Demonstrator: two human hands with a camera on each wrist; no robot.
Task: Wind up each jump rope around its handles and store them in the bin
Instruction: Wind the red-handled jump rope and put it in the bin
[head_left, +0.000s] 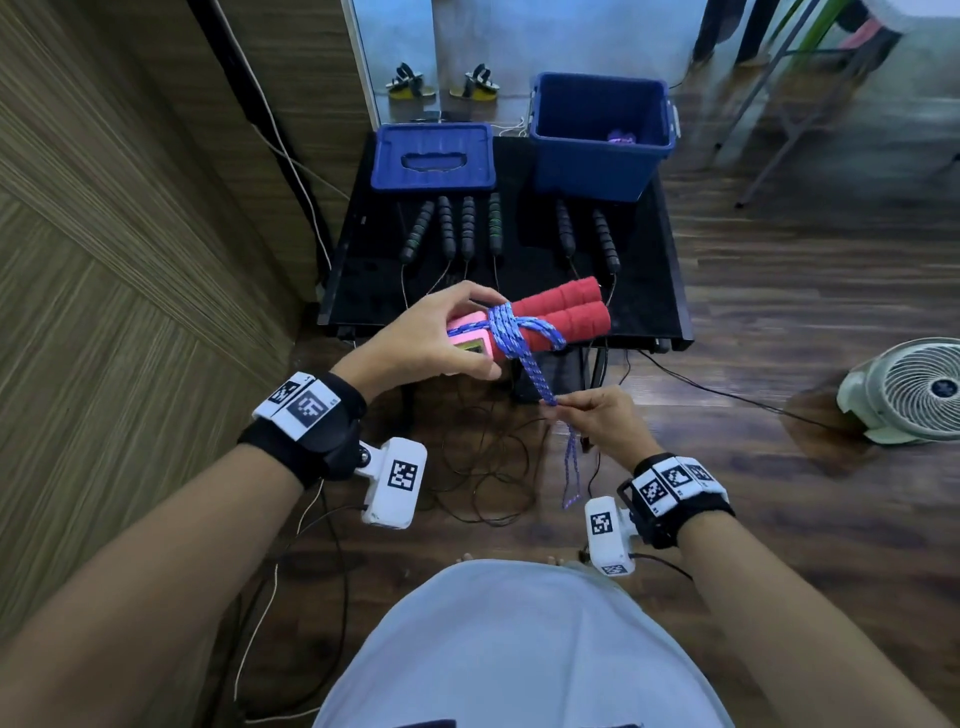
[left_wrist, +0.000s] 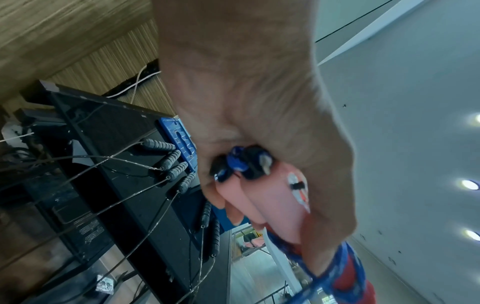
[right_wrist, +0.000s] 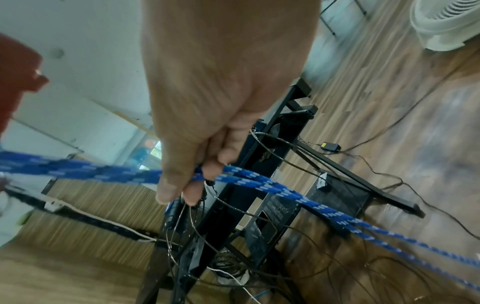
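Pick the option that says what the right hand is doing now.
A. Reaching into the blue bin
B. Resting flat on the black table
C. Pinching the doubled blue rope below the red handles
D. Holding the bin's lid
C: the right hand pinches the blue rope between thumb and fingers below the red handles, which the left hand holds; the blue bin stands far off on the table.

- My left hand (head_left: 421, 338) is raised in front of me, palm down, fingers and thumb curled round the red handles (head_left: 561, 317).
- My right hand (head_left: 597, 421) sits lower and nearer, thumb and fingers pinching the doubled blue rope (head_left: 530, 358).
- Both forearms are stretched forward.
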